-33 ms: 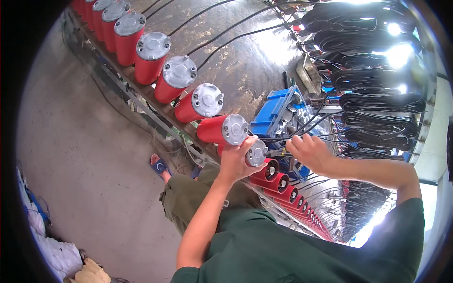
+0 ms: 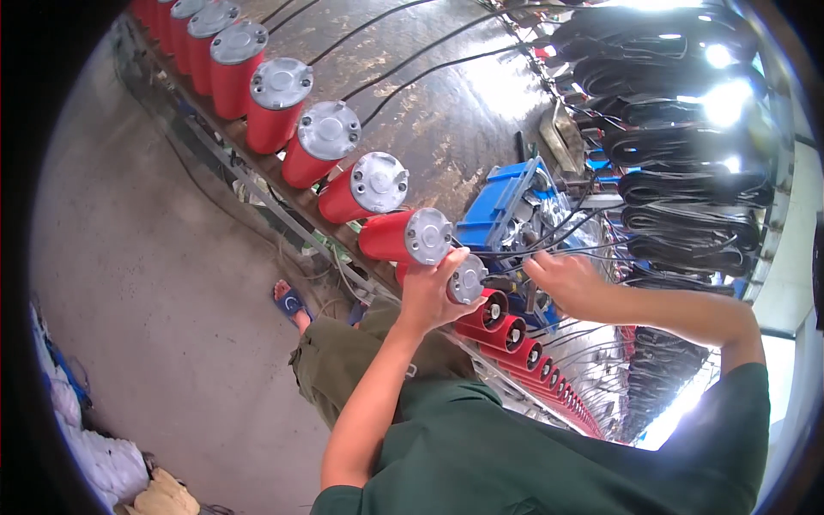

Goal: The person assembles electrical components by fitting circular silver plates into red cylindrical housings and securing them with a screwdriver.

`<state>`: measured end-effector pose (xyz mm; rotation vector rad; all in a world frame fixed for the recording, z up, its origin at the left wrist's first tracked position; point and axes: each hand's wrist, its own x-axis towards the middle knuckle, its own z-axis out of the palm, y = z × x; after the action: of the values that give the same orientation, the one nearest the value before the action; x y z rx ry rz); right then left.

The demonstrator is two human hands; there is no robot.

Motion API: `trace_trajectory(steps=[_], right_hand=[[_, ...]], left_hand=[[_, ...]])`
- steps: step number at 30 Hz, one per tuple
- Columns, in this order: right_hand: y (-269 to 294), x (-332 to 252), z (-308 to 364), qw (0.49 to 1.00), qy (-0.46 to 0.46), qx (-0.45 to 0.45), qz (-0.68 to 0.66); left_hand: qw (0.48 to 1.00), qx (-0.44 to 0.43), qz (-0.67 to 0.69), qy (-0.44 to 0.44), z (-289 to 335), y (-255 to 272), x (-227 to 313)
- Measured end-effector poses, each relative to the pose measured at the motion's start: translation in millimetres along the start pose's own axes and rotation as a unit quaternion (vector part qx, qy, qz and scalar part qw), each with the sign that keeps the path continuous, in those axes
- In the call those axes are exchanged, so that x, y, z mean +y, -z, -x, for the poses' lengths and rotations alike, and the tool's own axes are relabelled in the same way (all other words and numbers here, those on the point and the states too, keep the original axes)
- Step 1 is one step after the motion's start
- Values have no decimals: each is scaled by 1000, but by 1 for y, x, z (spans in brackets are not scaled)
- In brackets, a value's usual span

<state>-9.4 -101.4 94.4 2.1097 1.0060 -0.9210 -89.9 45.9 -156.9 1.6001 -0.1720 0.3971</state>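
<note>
My left hand [image 2: 427, 292] is wrapped round the end of a red cylinder, whose round grey metal cap [image 2: 466, 280] shows between thumb and fingers. To the right of that cap is my right hand [image 2: 568, 281], its fingers curled together. Whether it pinches a tool or small part I cannot make out. Just left of my left hand stands another capped red cylinder [image 2: 396, 237]. Black cables [image 2: 515, 253] pass between the cap and my right hand. Several uncapped red cylinders [image 2: 506, 333] lie on the near side, with pale parts visible inside.
A blue crate [image 2: 493, 206] of metal parts sits beyond my hands on the worn metal tabletop [image 2: 421, 94]. Several capped red cylinders [image 2: 279, 94] line the table's left edge. Bundled black cables [image 2: 687, 184] are stacked at right. Grey floor [image 2: 189, 300] lies to the left.
My right hand has shifted slightly right, away from the grey cap, and its fingers look more tucked in. My left hand keeps its place on the cylinder.
</note>
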Motion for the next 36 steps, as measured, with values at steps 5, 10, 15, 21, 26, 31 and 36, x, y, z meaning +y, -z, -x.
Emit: trace_trajectory(steps=[5, 10, 15, 21, 26, 31, 36], right_hand=[[2, -7, 1, 898, -87, -275, -332], [0, -9, -1, 998, -51, -38, -19], [-9, -8, -3, 618, -171, -384, -664], [-15, -9, 10, 997, -28, -25, -67], [-10, -2, 0, 862, -125, -248, -423], [-5, -4, 0, 999, -19, -25, 40], [2, -1, -2, 961, -77, -198, -179]], left_hand=[[1000, 1, -3, 1, 0, 1, 0], [1000, 1, 5, -7, -1, 0, -2], [1000, 11, 9, -20, -3, 0, -3], [1000, -10, 4, 1, -2, 3, -1], [1000, 19, -1, -24, -5, 2, -2], [1000, 5, 2, -5, -3, 2, -2], [1000, 17, 10, -17, -4, 2, -3]])
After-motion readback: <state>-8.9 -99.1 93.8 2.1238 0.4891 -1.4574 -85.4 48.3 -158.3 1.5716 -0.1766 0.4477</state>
